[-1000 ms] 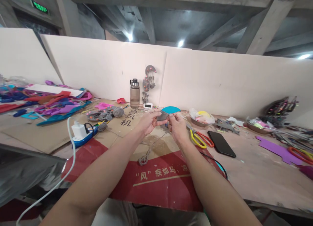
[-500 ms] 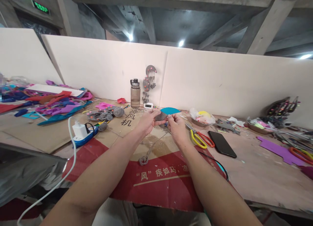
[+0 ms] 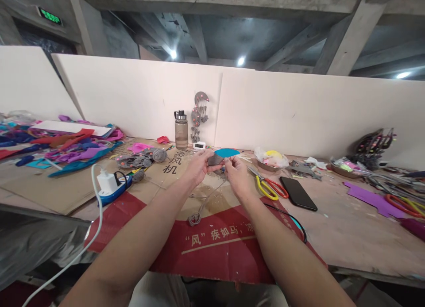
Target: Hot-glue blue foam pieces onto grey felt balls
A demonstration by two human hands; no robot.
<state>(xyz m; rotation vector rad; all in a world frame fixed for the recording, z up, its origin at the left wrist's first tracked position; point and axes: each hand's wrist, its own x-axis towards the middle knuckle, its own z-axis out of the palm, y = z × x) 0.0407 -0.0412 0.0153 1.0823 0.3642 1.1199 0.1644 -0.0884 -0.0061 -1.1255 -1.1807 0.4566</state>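
Note:
Over the cardboard, my left hand (image 3: 200, 166) pinches a small grey felt-like piece (image 3: 215, 160). A blue, curved-edge piece (image 3: 227, 152) lies against it, and the two look held together. My right hand (image 3: 236, 170) closes its fingertips on the near edge of the same pieces. A grey thread runs from below the hands to a small loose coil (image 3: 194, 218) on the cardboard. Whether a needle is between the fingers is too small to tell.
Scissors with yellow and red handles (image 3: 267, 188) and a black phone (image 3: 298, 193) lie to the right. A water bottle (image 3: 181, 132) stands behind. Grey yarn (image 3: 159, 155) and a blue power strip (image 3: 116, 189) with a white cable are left. Coloured fabric scraps (image 3: 76, 150) pile up far left.
The view has shifted slightly, so everything sits a little further left. Both hands keep their pinch on the grey and blue pieces, with almost no movement.

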